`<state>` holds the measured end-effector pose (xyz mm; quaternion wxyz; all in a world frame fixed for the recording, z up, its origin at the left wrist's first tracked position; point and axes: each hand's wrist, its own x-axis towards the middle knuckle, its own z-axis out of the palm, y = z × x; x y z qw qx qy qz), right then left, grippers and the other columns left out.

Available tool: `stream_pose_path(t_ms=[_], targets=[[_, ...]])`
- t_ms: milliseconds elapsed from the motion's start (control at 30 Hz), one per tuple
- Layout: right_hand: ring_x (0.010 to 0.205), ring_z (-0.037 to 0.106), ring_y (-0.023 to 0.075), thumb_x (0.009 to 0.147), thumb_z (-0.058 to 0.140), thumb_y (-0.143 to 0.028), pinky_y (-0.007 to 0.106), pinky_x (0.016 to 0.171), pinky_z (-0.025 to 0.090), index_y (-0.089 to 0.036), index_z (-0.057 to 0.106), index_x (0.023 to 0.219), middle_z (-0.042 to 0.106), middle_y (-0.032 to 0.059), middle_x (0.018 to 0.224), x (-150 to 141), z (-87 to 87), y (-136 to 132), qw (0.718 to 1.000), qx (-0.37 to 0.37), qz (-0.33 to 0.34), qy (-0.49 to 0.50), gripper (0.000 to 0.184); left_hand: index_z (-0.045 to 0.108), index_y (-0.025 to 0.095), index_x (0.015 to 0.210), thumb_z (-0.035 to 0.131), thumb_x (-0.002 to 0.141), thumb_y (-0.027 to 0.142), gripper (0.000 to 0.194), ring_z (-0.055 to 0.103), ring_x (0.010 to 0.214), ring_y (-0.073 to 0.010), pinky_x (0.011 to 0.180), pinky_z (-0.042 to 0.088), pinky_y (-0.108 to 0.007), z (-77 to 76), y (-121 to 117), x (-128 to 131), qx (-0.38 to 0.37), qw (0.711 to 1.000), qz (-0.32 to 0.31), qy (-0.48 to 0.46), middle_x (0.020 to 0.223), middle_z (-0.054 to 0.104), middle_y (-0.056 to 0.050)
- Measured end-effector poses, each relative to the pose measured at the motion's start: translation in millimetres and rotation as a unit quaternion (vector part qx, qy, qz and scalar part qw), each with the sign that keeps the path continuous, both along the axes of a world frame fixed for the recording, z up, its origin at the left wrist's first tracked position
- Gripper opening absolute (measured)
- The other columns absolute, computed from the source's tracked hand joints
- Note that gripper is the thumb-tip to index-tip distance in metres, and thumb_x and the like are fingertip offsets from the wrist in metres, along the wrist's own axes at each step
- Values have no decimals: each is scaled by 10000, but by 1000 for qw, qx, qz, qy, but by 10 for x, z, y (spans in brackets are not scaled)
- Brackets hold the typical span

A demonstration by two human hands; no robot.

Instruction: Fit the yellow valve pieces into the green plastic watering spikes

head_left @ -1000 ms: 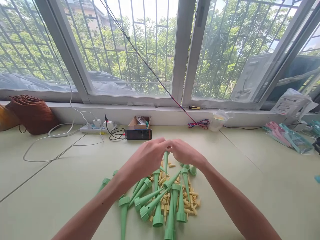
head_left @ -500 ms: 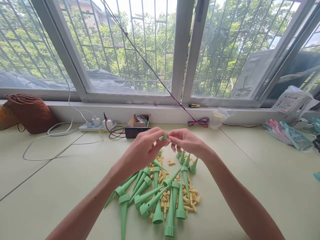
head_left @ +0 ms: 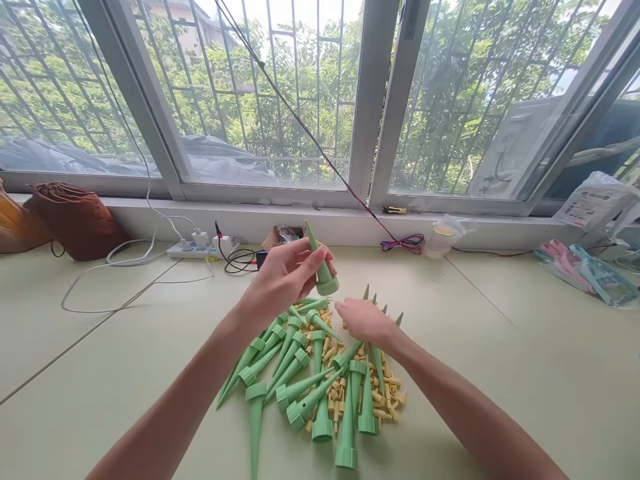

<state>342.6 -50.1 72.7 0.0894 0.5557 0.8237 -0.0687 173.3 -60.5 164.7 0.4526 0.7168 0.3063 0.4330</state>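
A green cone-shaped watering spike (head_left: 327, 285) is upright in my left hand (head_left: 290, 270), tip up and ribbed cap down, gripped between thumb and fingers above the table. My right hand (head_left: 367, 321) is lower, over the far right side of the pile; its fingers are mostly hidden beneath it. Small yellow plastic valve pieces (head_left: 340, 400) lie heaped in the middle. Around and on them are many more green spikes (head_left: 300, 363), lying mostly to the left and front. Behind my right hand, several spike tips (head_left: 400, 319) stand pointing up.
Along the back wall are a brown leather bag (head_left: 75, 220), a power strip (head_left: 190, 249) with cables, a small cardboard box (head_left: 274, 239) and a dark phone partly behind my left hand. Coiled red-blue wire (head_left: 403, 244), a clear plastic cup (head_left: 440, 241) and bagged items (head_left: 590, 273) stand to the right.
My hands have moved apart. My left hand has turned the spike tip up, cap now showing. My right hand has dropped down to the pile. The view has shifted slightly.
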Motion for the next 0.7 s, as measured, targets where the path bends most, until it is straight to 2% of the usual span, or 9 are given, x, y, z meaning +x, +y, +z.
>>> stream_pose_path(t_ms=[433,700], targets=[[806,682,235,885,480,-38,280,603,433,-128,606,953,688,140,958,-19,-107,51,999,11,51,-9,169,634,149,882,620,891,489,341,410,471,-55,406,261,-204,15,12,6,-34,999,5,-14,821,696,-71],[752,667,215,922,504,-124,274,592,432,-133,608,963,680,134,943,-24,-112,34,998,10,64,-3,112,664,156,964,587,923,442,299,490,526,-88,446,329,-221,-26,23,12,-37,999,-3,-4,879,715,-91]])
